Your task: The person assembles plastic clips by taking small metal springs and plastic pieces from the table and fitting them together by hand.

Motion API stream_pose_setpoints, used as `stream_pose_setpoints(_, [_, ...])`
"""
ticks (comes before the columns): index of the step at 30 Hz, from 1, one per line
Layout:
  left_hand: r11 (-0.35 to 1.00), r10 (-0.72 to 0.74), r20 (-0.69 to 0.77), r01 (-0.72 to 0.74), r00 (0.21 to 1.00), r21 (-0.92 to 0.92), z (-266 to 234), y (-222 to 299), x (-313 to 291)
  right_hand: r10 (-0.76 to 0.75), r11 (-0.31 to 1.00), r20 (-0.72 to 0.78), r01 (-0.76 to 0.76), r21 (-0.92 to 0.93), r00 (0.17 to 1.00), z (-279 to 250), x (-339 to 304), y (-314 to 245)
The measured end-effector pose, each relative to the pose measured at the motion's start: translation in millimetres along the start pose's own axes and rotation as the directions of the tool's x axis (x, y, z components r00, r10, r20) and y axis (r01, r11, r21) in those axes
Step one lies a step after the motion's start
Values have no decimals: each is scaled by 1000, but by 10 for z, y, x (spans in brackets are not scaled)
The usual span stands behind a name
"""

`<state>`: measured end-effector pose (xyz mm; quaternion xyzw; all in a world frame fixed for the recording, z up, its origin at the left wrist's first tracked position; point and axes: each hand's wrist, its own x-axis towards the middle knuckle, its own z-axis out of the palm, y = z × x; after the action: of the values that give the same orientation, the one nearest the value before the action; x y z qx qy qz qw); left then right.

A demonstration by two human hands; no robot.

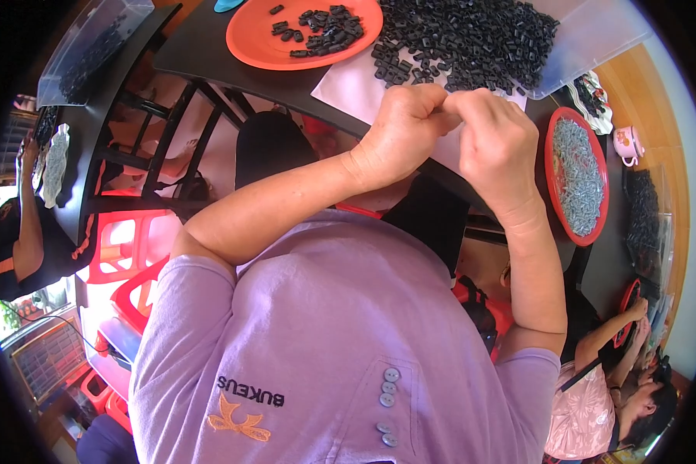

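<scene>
My left hand [404, 127] and my right hand [496, 143] meet at the table's near edge, knuckles up. Fingers are curled and pinched together on both, the fingertips touching or nearly so. Whatever lies between them is hidden. Just beyond the hands spreads a large heap of small black plastic parts [472, 42], partly on a white sheet [340, 91]. Left of the heap, an orange-red plate [249, 48] holds a smaller group of similar black parts [336, 32]. To the right stands a red tray [554, 166] filled with small silvery screws or pins [580, 182].
A clear plastic bin [599, 46] lies behind the heap. Farther right are a pink-and-white cup [628, 143] and a box of dark parts [642, 209]. Other people work at the far left [31, 240] and lower right [595, 402]. Red stools [124, 247] stand at left.
</scene>
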<state>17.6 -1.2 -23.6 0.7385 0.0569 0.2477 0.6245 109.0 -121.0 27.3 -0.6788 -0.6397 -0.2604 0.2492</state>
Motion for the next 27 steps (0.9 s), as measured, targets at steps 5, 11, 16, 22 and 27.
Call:
stream_pose_setpoints(5, [997,-58,-26,57,998,-42,34,48,10,336,878,85,-344,333,938,2,-39,9])
stream_pose_setpoints(11, [995,52,-173,-66,984,-77,137,-11,14,-36,989,-27,32,-146,999,66,-46,-44])
stream_pose_setpoints(16, [992,-61,-165,41,984,-120,127,49,28,52,994,-172,-68,-86,984,187,-159,-72])
stream_pose_setpoints(22, [953,-184,-179,130,966,-275,110,137,-33,29,972,-196,-73,-222,980,265,-189,-210])
stream_pose_setpoints(27, [897,-305,-219,202,927,-393,152,198,-21,9,961,-261,-80,-263,965,360,-186,-224])
